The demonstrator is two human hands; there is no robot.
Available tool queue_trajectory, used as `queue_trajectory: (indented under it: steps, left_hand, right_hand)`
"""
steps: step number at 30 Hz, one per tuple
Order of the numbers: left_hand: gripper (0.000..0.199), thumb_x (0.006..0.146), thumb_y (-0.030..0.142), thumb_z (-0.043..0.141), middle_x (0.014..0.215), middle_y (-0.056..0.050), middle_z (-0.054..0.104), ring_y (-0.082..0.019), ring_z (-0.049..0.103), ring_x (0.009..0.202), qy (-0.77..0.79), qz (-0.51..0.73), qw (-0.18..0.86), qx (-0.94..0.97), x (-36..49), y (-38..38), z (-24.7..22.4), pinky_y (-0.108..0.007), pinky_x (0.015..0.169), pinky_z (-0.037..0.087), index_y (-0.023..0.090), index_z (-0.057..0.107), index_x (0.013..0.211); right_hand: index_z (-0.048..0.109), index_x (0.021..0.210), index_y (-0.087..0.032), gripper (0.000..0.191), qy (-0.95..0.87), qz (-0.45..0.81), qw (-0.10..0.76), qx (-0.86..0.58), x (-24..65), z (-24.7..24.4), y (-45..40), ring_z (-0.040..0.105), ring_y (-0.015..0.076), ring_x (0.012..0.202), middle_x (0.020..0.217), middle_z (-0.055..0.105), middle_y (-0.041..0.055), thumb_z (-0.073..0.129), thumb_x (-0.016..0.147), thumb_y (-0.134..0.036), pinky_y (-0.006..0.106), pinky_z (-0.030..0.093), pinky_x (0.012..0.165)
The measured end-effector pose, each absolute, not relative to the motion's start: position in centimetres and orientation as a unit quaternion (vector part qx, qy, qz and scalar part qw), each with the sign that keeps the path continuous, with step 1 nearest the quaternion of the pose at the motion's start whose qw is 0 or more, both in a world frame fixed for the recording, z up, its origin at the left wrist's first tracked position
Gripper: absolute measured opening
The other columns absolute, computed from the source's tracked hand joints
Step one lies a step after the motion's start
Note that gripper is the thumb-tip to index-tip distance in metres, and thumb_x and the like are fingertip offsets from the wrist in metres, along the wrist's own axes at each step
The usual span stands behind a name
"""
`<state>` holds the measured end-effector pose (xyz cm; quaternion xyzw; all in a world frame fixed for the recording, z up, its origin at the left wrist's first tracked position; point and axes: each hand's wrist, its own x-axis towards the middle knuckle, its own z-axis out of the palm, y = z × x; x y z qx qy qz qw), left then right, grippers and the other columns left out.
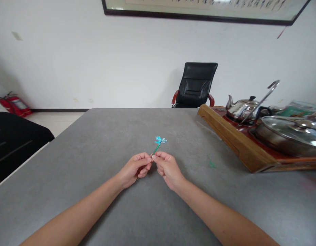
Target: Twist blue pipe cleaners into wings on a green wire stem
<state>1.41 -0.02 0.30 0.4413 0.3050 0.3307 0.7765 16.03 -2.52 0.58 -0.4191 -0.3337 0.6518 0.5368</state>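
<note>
A small flower with shiny light-blue petals [160,139] tops a thin green stem [156,149] that leans up and to the right. Both hands meet at this stem, above the middle of the grey table [109,136]. My left hand [138,168] pinches the stem low down, and a bit of its lower end shows beneath the fingers. Fingertips touching it, my right hand [168,168] pinches the stem from the other side. A small tangle of green material [211,164] lies on the table to the right of my hands.
On the right, a wooden tea tray [229,140] holds a metal kettle [241,108] and a lidded pan [288,135]. Behind the table stands a black chair [198,83]. Black cloth [18,140] and red fire extinguishers [15,105] are at the left.
</note>
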Motion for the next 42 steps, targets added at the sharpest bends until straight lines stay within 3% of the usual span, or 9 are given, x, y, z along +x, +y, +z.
queue_trajectory:
  steps: [7,12,18,28,36,42]
  left_hand:
    - [0.025,0.08,0.034,0.064,0.059,0.005,0.052,-0.001,0.031,0.036,0.323,0.327,0.756,0.467,1.4,-0.2,0.6,-0.013,0.034,0.02,0.015,0.048,0.075]
    - [0.025,0.079,0.039,0.063,0.064,0.004,0.055,-0.005,0.041,0.04,0.407,0.353,0.61,0.581,1.4,-0.4,0.7,-0.015,0.036,0.029,0.016,0.052,0.082]
    - [0.019,0.078,0.033,0.06,0.059,0.004,0.051,-0.007,0.037,0.048,0.441,0.395,0.518,0.618,1.3,-0.1,0.5,-0.018,0.046,0.029,0.014,0.059,0.073]
    - [0.02,0.078,0.034,0.062,0.061,0.003,0.051,-0.009,0.036,0.053,0.451,0.407,0.523,0.598,1.0,0.1,1.4,-0.019,0.05,0.026,0.015,0.06,0.072]
    - [0.019,0.077,0.033,0.064,0.064,0.001,0.057,-0.01,0.046,0.059,0.391,0.372,0.561,0.628,0.4,0.0,2.6,-0.02,0.057,0.032,0.014,0.061,0.072]
    - [0.018,0.079,0.031,0.062,0.065,0.0,0.059,-0.011,0.049,0.062,0.356,0.299,0.551,0.693,-0.7,0.2,3.5,-0.021,0.061,0.036,0.015,0.063,0.073]
  right_hand:
    - [0.06,0.077,-0.015,0.026,-0.347,0.638,0.539,-0.427,15.9,0.4,-2.6,0.015,0.0025,0.036,0.043,0.033,-0.0121,0.07,0.068,-0.037,0.022,0.007,0.037]
    - [0.061,0.077,-0.015,0.025,-0.354,0.613,0.552,-0.44,15.8,0.3,-2.6,0.018,0.0024,0.036,0.048,0.04,-0.0095,0.069,0.069,-0.038,0.022,0.007,0.037]
    - [0.062,0.076,-0.016,0.025,-0.379,0.59,0.556,-0.446,15.8,0.3,-2.6,0.02,0.0033,0.039,0.051,0.039,-0.009,0.07,0.07,-0.039,0.023,0.01,0.038]
    - [0.056,0.075,-0.017,0.022,-0.372,0.668,0.496,-0.411,17.3,0.5,-2.0,0.013,0.0038,0.039,0.044,0.025,-0.0129,0.07,0.07,-0.034,0.022,0.007,0.039]
    - [0.063,0.076,-0.017,0.025,-0.467,0.631,0.449,-0.427,18.4,0.5,-1.3,0.018,0.0042,0.041,0.05,0.036,-0.0093,0.071,0.07,-0.039,0.024,0.01,0.04]
    - [0.067,0.072,-0.018,0.016,-0.527,0.586,0.443,-0.427,18.9,0.8,-1.2,0.028,0.0061,0.045,0.054,0.045,-0.0058,0.072,0.067,-0.032,0.023,0.017,0.044]
